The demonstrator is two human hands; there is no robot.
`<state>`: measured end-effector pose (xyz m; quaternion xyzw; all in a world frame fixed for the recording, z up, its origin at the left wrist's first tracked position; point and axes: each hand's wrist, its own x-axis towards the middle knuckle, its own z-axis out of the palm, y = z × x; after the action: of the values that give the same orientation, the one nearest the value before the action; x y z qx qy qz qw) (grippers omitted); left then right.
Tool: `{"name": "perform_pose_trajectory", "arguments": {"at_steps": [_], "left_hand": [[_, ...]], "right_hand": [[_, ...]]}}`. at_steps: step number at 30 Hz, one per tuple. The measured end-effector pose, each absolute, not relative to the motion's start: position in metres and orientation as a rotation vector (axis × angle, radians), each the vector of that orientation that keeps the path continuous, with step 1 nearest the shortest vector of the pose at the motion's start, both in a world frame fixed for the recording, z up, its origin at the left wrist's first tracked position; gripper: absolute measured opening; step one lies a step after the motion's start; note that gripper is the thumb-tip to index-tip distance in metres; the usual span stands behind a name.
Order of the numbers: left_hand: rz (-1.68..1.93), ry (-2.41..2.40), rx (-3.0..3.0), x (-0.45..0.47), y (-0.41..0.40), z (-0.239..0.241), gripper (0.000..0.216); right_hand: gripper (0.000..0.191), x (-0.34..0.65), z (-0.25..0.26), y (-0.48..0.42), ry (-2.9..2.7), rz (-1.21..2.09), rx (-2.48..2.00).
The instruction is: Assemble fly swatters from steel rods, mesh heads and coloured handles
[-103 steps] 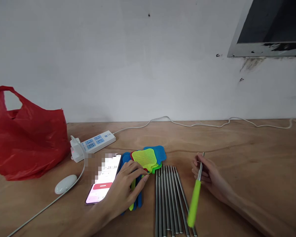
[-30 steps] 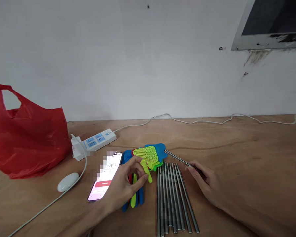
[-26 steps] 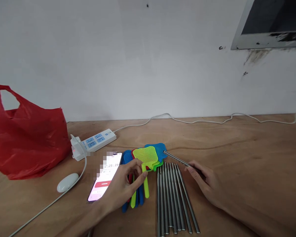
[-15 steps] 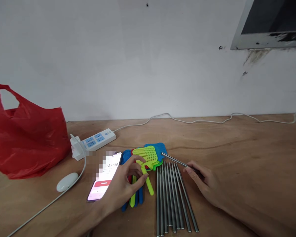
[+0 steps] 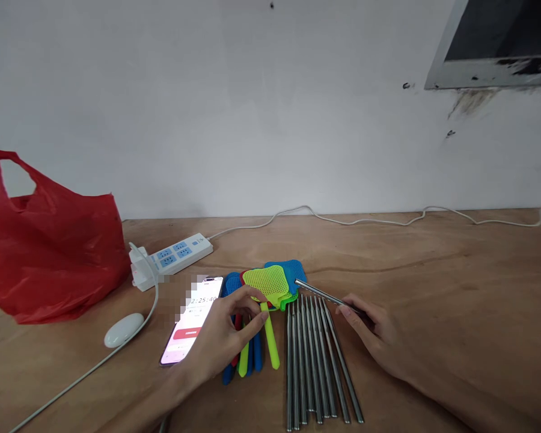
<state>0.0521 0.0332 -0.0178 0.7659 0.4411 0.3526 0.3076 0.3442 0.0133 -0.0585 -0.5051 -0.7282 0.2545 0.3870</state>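
"Where's the yellow-green handle (image 5: pixel 271 344)?"
"Slanting above the desk (image 5: pixel 433 270), its top clamped in the left hand's (image 5: pixel 228 325) thumb and fingers."
"And the right hand (image 5: pixel 373 328)?"
"Low, fingers closed round one metal rod (image 5: pixel 322 292) that points left towards the mesh paddles (image 5: pixel 265 282)."
"Anything in the way?"
"The left hand partly covers one phone (image 5: pixel 192 322) and several paddle handles (image 5: pixel 256 353)."
"Loose rods (image 5: pixel 313 367)?"
"Roughly nine; they're too close for a sure count."

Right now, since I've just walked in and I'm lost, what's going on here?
A person's left hand pinches a lime-green handle. Their right hand holds a metal rod pointing toward the colorful mesh heads. The handle and rod are apart. More rods lie side by side on the table.
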Motion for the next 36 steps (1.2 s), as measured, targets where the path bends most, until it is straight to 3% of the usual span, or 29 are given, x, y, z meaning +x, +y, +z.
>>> {"name": "perform_pose_trajectory", "arguments": {"at_steps": [20,30,36], "left_hand": [[0.883,1.460,2.568,0.042,0.039,-0.031,0.016],[1.032,1.151,2.589,0.047,0.028,-0.020,0.012],[0.730,0.901,2.792,0.052,0.022,-0.024,0.020]], "right_hand": [[0.034,0.346,-0.056,0.012,-1.914,0.571,-1.321],[0.031,0.348,-0.053,0.011,-2.161,0.488,-1.041],[0.031,0.346,-0.058,0.011,-2.274,0.346,-0.858]]}}
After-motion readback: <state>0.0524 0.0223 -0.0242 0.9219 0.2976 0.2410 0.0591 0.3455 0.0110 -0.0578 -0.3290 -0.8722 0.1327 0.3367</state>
